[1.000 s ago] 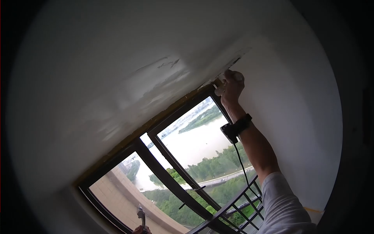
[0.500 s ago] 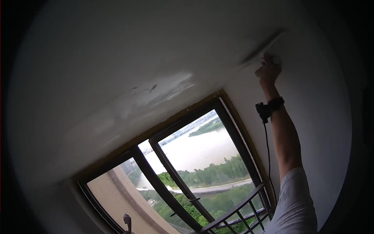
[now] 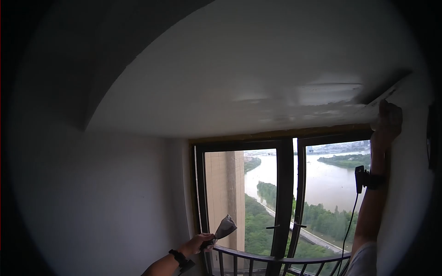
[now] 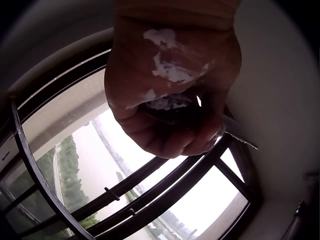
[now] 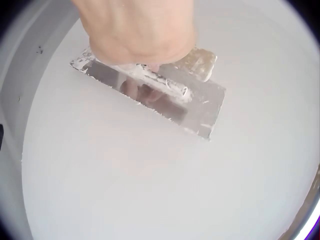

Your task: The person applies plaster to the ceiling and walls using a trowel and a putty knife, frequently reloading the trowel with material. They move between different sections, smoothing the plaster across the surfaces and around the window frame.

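My right hand [image 3: 388, 123] is raised at the upper right and grips a flat metal trowel [image 3: 384, 94] against the ceiling. In the right wrist view the trowel's rectangular blade [image 5: 202, 105] lies against the white surface, white stuff along its edges and handle, with my right hand [image 5: 142, 32] curled over the handle. Low in the head view my left hand [image 3: 199, 243] holds a putty knife [image 3: 226, 227] by its handle, blade up. White smears mark my left hand [image 4: 172, 85] in the left wrist view, its fingers curled round the dark handle.
Below the ceiling [image 3: 221, 73] stands a dark-framed window [image 3: 285, 198], with a curved railing [image 3: 294, 260] across its lower part. Plain walls [image 3: 115, 198] flank it. A cable [image 3: 351, 221] hangs from the right wrist's camera.
The head view has levelled and turned left, bringing my left forearm and putty knife fully into sight. My right hand moved from the window's corner out along the ceiling with the trowel.
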Demonstrator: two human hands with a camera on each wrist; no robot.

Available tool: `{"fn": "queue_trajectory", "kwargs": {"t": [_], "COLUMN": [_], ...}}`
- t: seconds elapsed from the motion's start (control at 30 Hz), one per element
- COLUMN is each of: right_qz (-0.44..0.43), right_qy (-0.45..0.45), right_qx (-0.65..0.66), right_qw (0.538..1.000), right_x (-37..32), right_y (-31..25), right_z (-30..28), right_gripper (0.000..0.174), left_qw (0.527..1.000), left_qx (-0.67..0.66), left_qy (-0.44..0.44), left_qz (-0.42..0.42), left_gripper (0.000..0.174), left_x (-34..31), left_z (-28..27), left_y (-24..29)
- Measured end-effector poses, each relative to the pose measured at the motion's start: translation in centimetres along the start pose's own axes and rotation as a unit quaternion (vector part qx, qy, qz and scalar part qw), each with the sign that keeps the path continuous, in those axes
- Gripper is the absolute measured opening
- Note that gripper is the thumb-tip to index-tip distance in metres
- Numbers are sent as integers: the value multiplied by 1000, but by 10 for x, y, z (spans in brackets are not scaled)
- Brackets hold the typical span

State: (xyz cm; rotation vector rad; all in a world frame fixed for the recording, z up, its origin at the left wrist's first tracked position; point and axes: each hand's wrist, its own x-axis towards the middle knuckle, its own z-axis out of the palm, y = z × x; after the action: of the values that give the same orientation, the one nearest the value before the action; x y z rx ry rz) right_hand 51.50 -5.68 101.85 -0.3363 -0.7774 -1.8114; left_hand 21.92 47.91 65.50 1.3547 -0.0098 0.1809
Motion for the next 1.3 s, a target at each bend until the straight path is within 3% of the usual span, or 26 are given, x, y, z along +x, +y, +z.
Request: {"fn": "queue_trajectory", "kwargs": {"t": [0.07,0.17,0.27,0.33,0.43,0.57,0.6,0.67,0.73,0.77,0.83,0.9,0.93,0.97,1.03,1.07,1.13,1.3], "right_qz": [127,48,46,-7,16,17,32,54,154,287,400,542,706,707,701,719,699,741], "right_qy": [14,-28,-15,-41,-62,-126,-191,-288,-351,-443,-473,-393,-159,-116,-121,-116,-118,-133], "right_qx": [45,92,118,65,73,97,128,184,238,278,267,283,376,397,387,344,409,51], "right_qw": [991,994,992,997,995,987,973,938,893,802,738,687,579,573,587,593,575,656], "right_x": [-33,-82,-127,-151,-189,-231,-237,-256,-285,-287,-310,-346,-354,-379,-375,-363,-329,-242], "right_y": [-75,-144,-210,-248,-305,-340,-340,-330,-312,-304,-272,-246,-252,-232,-227,-233,-246,-331], "right_z": [48,115,183,222,274,314,310,285,243,208,140,57,17,-38,-123,-155,-202,-215], "right_gripper": [9,15,14,12,16,38,39,34,23,26,26,33,50,58,48,48,41,31], "left_qw": [1000,1000,1000,999,999,999,998,996,997,997,999,1000,1000,999,998,994,984,938], "left_qx": [-9,6,15,19,8,-21,-32,-74,-61,-78,-24,-12,-1,-3,18,3,27,54], "left_qy": [-6,8,-1,33,31,33,47,41,0,-7,10,-4,-16,-35,-55,-109,-162,-332], "left_qz": [-6,-20,-23,-38,-17,-1,7,27,42,19,32,21,9,0,-29,-31,-69,-87], "left_gripper": [39,41,43,42,41,40,40,40,42,42,43,44,44,44,45,44,41,40], "left_x": [-19,-40,-71,-90,-108,-109,-106,-96,-82,-73,-51,-34,-21,-8,18,35,57,104], "left_z": [-4,-34,-39,-48,-51,-63,-63,-71,-72,-67,-53,-43,-40,-30,-9,-8,17,86], "left_y": [0,-17,-15,-19,-18,-15,-14,-21,-22,-21,-20,-32,-40,-45,-59,-77,-94,-150]}}
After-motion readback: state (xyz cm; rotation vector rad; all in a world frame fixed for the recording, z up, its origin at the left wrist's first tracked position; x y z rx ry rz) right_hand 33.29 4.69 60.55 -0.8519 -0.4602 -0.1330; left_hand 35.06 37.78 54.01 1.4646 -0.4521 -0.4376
